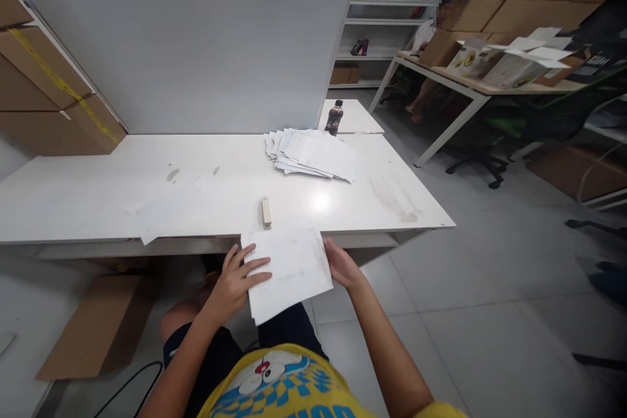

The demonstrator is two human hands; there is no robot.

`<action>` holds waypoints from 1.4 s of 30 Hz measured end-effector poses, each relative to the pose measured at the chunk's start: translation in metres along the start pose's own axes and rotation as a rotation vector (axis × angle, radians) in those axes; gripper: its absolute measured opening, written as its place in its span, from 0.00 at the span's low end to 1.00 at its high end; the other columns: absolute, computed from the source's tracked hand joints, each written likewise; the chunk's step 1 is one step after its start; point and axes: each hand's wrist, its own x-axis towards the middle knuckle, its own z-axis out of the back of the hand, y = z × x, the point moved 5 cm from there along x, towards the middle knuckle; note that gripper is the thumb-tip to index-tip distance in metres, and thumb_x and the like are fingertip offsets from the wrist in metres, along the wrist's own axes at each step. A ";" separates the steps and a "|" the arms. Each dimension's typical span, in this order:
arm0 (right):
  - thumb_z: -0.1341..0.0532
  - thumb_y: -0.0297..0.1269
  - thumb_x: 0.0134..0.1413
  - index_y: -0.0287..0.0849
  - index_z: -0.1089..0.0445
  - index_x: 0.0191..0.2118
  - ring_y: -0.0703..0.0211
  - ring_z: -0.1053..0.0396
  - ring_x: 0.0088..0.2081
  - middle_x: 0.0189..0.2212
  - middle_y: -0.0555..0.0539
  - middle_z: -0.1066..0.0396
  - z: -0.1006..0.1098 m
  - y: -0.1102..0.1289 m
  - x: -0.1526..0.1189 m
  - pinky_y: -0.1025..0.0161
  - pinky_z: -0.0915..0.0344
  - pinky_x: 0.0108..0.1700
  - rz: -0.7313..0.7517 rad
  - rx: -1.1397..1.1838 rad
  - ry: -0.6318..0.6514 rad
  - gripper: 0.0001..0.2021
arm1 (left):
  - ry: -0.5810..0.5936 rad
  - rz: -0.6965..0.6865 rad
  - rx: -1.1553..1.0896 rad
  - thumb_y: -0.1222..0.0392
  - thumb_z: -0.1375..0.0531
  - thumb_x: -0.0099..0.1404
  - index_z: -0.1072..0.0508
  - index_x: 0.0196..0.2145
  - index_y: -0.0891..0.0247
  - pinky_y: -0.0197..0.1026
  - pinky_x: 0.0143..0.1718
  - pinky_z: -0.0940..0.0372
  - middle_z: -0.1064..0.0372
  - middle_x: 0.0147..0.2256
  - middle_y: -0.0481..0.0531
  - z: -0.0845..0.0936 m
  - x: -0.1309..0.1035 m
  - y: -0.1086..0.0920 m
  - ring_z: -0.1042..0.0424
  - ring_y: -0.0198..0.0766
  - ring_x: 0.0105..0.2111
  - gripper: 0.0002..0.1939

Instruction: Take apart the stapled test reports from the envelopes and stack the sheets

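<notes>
A small stack of white paper sheets (289, 274) extends off the table's front edge, over my lap. My left hand (240, 277) grips its left side, fingers spread across the top sheet and the thumb out of sight. At the right edge, my right hand (343, 264) holds the sheets, its fingers partly hidden beneath them. Faint print shows on the top page. Just beyond the far edge of the sheets, a small beige stapler (266, 212) lies on the white table (230, 176). Neither hand touches it.
A loose pile of papers (318, 153) lies farther back, near a dark drink bottle (334, 117). A whiteboard (196, 46) stands along the table's back. Cardboard boxes (59, 91) are stacked at left. A person (425, 32) sits by another desk (441, 72) at right.
</notes>
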 end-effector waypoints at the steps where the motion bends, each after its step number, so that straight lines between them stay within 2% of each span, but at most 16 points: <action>1: 0.39 0.54 0.50 0.43 0.28 0.47 0.48 0.28 0.44 0.43 0.43 0.24 0.001 -0.002 0.000 0.53 0.34 0.46 -0.004 -0.022 -0.011 0.24 | -0.041 0.013 0.016 0.65 0.50 0.66 0.25 0.47 0.51 0.60 0.63 0.64 0.31 0.53 0.51 -0.003 -0.002 0.009 0.52 0.46 0.64 0.19; 6: 0.32 0.43 0.41 0.46 0.29 0.48 0.47 0.27 0.42 0.42 0.45 0.24 0.004 -0.018 0.003 0.52 0.34 0.47 -0.055 -0.208 -0.102 0.24 | -0.325 0.110 -0.059 0.58 0.48 0.68 0.25 0.47 0.52 0.60 0.63 0.60 0.34 0.55 0.53 -0.017 -0.007 0.034 0.53 0.48 0.64 0.15; 9: 0.33 0.43 0.41 0.46 0.28 0.45 0.46 0.29 0.45 0.42 0.46 0.24 0.010 -0.012 0.007 0.50 0.36 0.50 0.047 -0.284 -0.232 0.21 | -0.593 0.453 -0.285 0.51 0.45 0.66 0.30 0.52 0.54 0.56 0.62 0.54 0.39 0.59 0.55 -0.031 -0.011 0.047 0.50 0.48 0.63 0.18; 11: 0.34 0.42 0.41 0.45 0.27 0.44 0.45 0.29 0.47 0.42 0.46 0.24 0.012 -0.008 0.010 0.50 0.37 0.52 0.090 -0.315 -0.281 0.20 | -0.748 0.736 -0.603 0.45 0.47 0.65 0.33 0.54 0.57 0.53 0.58 0.45 0.38 0.57 0.59 -0.049 -0.017 0.053 0.41 0.49 0.59 0.23; 13: 0.35 0.42 0.42 0.45 0.27 0.43 0.45 0.29 0.47 0.42 0.46 0.24 0.013 -0.007 0.011 0.49 0.37 0.51 0.093 -0.340 -0.302 0.19 | -0.743 0.894 -0.946 0.41 0.48 0.64 0.33 0.53 0.61 0.51 0.51 0.38 0.33 0.52 0.62 -0.070 -0.017 0.053 0.32 0.49 0.51 0.27; 15: 0.36 0.41 0.42 0.45 0.27 0.43 0.46 0.29 0.46 0.42 0.46 0.24 0.012 -0.006 0.008 0.49 0.36 0.51 0.090 -0.359 -0.305 0.19 | -0.670 0.931 -1.117 0.40 0.42 0.59 0.31 0.47 0.64 0.49 0.45 0.34 0.28 0.45 0.61 -0.081 -0.015 0.048 0.28 0.49 0.45 0.27; 18: 0.36 0.40 0.43 0.46 0.28 0.46 0.48 0.29 0.45 0.42 0.47 0.24 0.007 0.002 0.001 0.51 0.35 0.49 0.135 -0.363 -0.280 0.20 | -0.657 0.920 -1.038 0.45 0.35 0.53 0.30 0.38 0.64 0.44 0.40 0.34 0.26 0.37 0.55 -0.071 -0.014 0.045 0.27 0.45 0.38 0.22; 20: 0.36 0.41 0.44 0.45 0.28 0.46 0.49 0.29 0.45 0.42 0.46 0.24 0.002 0.015 -0.002 0.53 0.35 0.49 0.227 -0.359 -0.262 0.19 | -0.674 0.855 -0.918 0.46 0.37 0.55 0.30 0.36 0.63 0.41 0.38 0.34 0.27 0.33 0.52 -0.053 -0.007 0.045 0.28 0.42 0.36 0.18; 23: 0.36 0.42 0.45 0.43 0.26 0.41 0.52 0.29 0.42 0.39 0.46 0.24 -0.001 0.043 0.001 0.56 0.34 0.45 0.423 -0.377 -0.312 0.15 | -0.727 0.709 -0.716 0.49 0.40 0.60 0.31 0.34 0.62 0.38 0.38 0.36 0.29 0.31 0.49 -0.024 0.019 0.047 0.30 0.38 0.34 0.13; 25: 0.37 0.41 0.45 0.42 0.26 0.38 0.53 0.30 0.39 0.35 0.47 0.24 0.004 0.059 0.008 0.57 0.35 0.44 0.551 -0.375 -0.403 0.13 | -0.729 0.614 -0.628 0.50 0.42 0.61 0.32 0.33 0.61 0.37 0.39 0.37 0.30 0.31 0.48 -0.015 0.043 0.048 0.31 0.37 0.35 0.11; 28: 0.37 0.40 0.43 0.41 0.27 0.36 0.56 0.32 0.38 0.32 0.49 0.26 0.022 0.073 0.023 0.58 0.36 0.43 0.683 -0.311 -0.547 0.12 | -0.640 0.499 -0.576 0.52 0.43 0.63 0.32 0.35 0.60 0.38 0.40 0.37 0.30 0.33 0.49 -0.023 0.080 0.046 0.31 0.38 0.36 0.09; 31: 0.37 0.38 0.40 0.40 0.28 0.35 0.58 0.33 0.36 0.30 0.50 0.27 0.049 0.075 0.033 0.59 0.37 0.43 0.745 -0.195 -0.677 0.12 | -0.514 0.453 -0.504 0.54 0.45 0.64 0.32 0.37 0.60 0.40 0.40 0.37 0.30 0.33 0.50 -0.043 0.105 0.042 0.31 0.39 0.36 0.08; 33: 0.36 0.37 0.37 0.40 0.28 0.34 0.58 0.33 0.36 0.30 0.51 0.27 0.065 0.072 0.038 0.60 0.38 0.42 0.735 -0.134 -0.700 0.13 | -0.391 0.417 -0.462 0.55 0.46 0.65 0.32 0.41 0.60 0.41 0.40 0.37 0.29 0.36 0.51 -0.058 0.115 0.038 0.31 0.40 0.37 0.10; 35: 0.37 0.37 0.38 0.40 0.28 0.35 0.58 0.33 0.36 0.31 0.50 0.27 0.075 0.069 0.040 0.60 0.38 0.42 0.708 -0.125 -0.682 0.13 | -0.278 0.372 -0.440 0.55 0.48 0.66 0.31 0.43 0.60 0.43 0.41 0.37 0.28 0.38 0.53 -0.069 0.121 0.035 0.30 0.42 0.39 0.11; 37: 0.37 0.37 0.39 0.41 0.28 0.36 0.58 0.33 0.37 0.32 0.50 0.26 0.081 0.067 0.039 0.60 0.38 0.43 0.700 -0.146 -0.674 0.13 | -0.230 0.342 -0.428 0.56 0.50 0.67 0.31 0.43 0.60 0.44 0.41 0.37 0.28 0.39 0.54 -0.075 0.122 0.035 0.30 0.43 0.40 0.12; 42: 0.36 0.37 0.39 0.41 0.27 0.36 0.57 0.32 0.38 0.33 0.50 0.25 0.084 0.060 0.037 0.59 0.38 0.45 0.666 -0.144 -0.652 0.13 | -0.269 0.384 -0.350 0.55 0.50 0.67 0.29 0.36 0.61 0.44 0.39 0.35 0.28 0.34 0.54 -0.075 0.116 0.042 0.29 0.43 0.37 0.12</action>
